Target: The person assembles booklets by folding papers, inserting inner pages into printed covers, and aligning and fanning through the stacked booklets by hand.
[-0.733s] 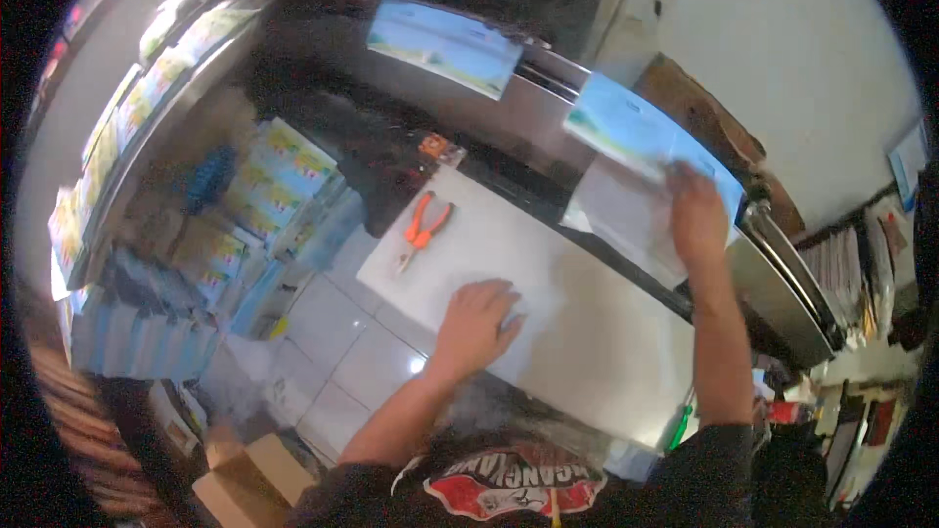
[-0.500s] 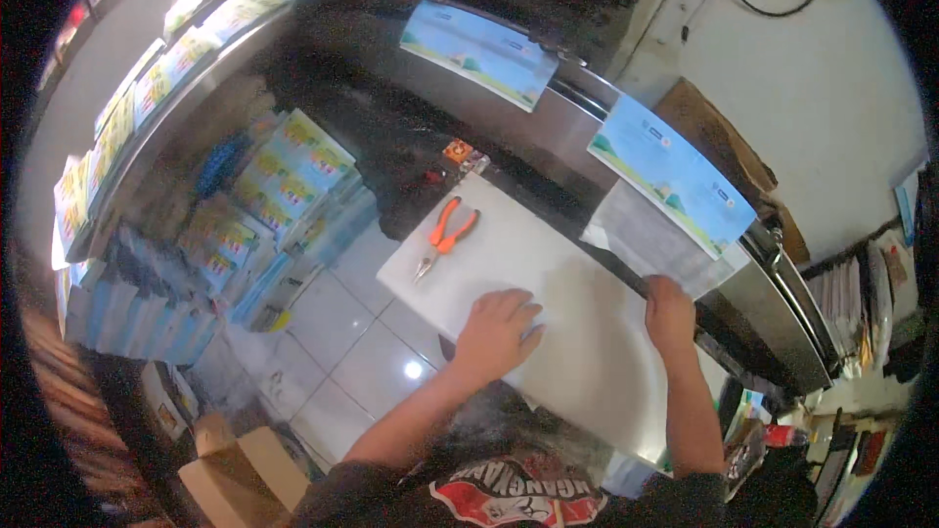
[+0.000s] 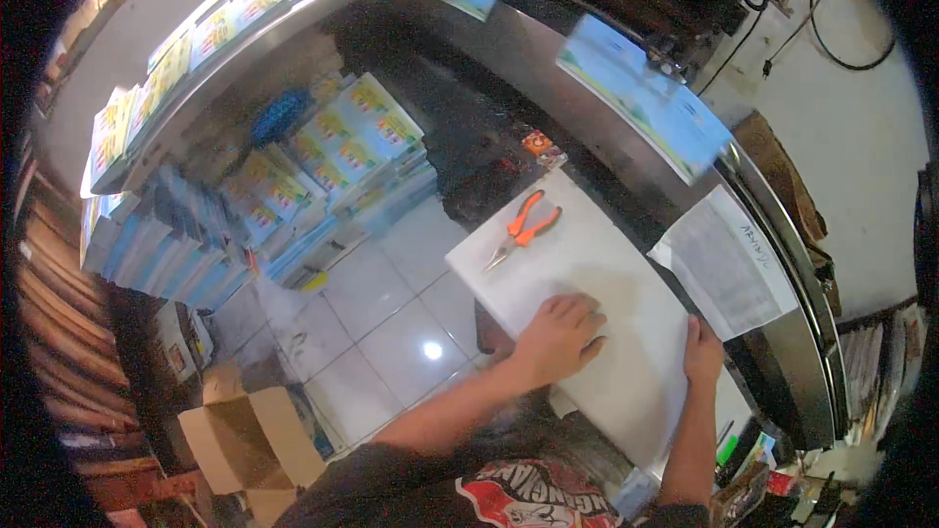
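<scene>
A thick white board (image 3: 626, 284), or a stack of white sheets (I cannot tell which), lies before me. My left hand (image 3: 559, 340) rests palm down near its left edge, fingers spread and holding nothing. At its right edge is my right hand (image 3: 703, 354), thumb on top and fingers bent over the side, partly hidden. Orange-handled pliers (image 3: 528, 223) lie on the white surface beyond my left hand, jaws toward me and slightly parted. A grey-white sheet with handwriting (image 3: 729, 259) lies just past my right hand.
Blue printed sheets (image 3: 646, 98) lie along a curved metal rail (image 3: 831, 332) of a dark machine. Printed stacks (image 3: 342, 152) stand on the tiled floor (image 3: 401, 332) at left, with more on a ledge (image 3: 235, 24). An open cardboard box (image 3: 245, 445) sits lower left.
My view has shifted, so the scene sits further right. The blue sheets have slid left along the rail, uncovering the grey-white sheet's handwriting. Both hands keep nearly the same places.
</scene>
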Tool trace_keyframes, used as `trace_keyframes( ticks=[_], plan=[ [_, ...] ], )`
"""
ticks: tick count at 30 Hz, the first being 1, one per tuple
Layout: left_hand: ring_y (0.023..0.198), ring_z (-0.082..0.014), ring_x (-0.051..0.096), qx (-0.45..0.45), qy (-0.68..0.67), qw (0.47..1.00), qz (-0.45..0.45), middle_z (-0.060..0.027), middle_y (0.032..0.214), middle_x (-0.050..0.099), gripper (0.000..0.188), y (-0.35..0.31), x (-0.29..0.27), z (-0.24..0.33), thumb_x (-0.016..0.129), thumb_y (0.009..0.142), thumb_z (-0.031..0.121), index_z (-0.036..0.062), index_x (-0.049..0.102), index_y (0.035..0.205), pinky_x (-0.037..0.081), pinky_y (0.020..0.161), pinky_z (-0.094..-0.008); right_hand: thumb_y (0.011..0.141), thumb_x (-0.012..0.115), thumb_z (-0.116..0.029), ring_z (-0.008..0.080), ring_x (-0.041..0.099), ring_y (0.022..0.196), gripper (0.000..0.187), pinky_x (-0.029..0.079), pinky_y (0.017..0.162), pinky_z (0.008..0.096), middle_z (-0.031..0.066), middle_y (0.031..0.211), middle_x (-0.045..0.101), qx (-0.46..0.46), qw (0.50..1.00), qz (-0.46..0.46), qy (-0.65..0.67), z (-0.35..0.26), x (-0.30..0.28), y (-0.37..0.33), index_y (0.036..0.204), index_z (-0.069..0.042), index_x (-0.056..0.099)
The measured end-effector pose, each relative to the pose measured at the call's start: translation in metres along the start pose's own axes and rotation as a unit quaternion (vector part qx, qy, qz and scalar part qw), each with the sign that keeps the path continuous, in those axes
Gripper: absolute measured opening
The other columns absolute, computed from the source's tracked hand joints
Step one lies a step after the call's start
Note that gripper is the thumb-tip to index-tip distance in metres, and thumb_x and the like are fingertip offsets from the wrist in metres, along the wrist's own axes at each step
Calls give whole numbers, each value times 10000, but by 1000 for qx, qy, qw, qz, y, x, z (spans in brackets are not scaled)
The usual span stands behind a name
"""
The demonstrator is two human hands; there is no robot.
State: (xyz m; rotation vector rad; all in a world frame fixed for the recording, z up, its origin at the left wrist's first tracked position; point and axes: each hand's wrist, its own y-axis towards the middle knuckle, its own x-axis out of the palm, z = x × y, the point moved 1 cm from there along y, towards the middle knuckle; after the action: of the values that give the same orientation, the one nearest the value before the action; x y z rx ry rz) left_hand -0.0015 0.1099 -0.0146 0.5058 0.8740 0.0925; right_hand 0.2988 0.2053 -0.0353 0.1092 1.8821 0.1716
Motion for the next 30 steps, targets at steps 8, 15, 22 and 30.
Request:
trace_keyframes(
  ticks=[8,15,22,30],
  plan=[
    [1168,-283,530,-3,7,1000,-12,-91,1200,586,332,-4,-2,-2,656,858,298,87,616,1111,414,999,-436,996,460,-404,418,611,1067,460,478,929,464,234,1157,647,23,999,-38,22,-15,-8,-2,1157,-22,658],
    [1183,-285,525,-6,-2,999,-32,-93,1242,584,357,-8,-3,-6,651,864,315,94,609,1141,406,1012,-436,995,464,-398,447,627,982,454,499,865,485,249,1079,660,28,999,-40,-14,-20,-9,-4,1090,-5,669],
    [1208,-290,529,-36,-116,987,-109,-110,1265,588,381,7,-23,-9,658,873,287,90,602,1195,402,1033,-451,986,479,-409,456,632,924,458,501,826,503,266,1011,665,36,998,-40,-25,-7,2,2,1061,0,670],
    [1031,-281,611,-248,-288,913,151,-131,1114,640,471,217,-115,-154,684,883,373,29,602,1193,452,955,-429,963,516,-399,458,635,846,444,496,774,519,268,918,666,60,997,-57,-9,-23,-7,6,989,12,679]
  ],
)
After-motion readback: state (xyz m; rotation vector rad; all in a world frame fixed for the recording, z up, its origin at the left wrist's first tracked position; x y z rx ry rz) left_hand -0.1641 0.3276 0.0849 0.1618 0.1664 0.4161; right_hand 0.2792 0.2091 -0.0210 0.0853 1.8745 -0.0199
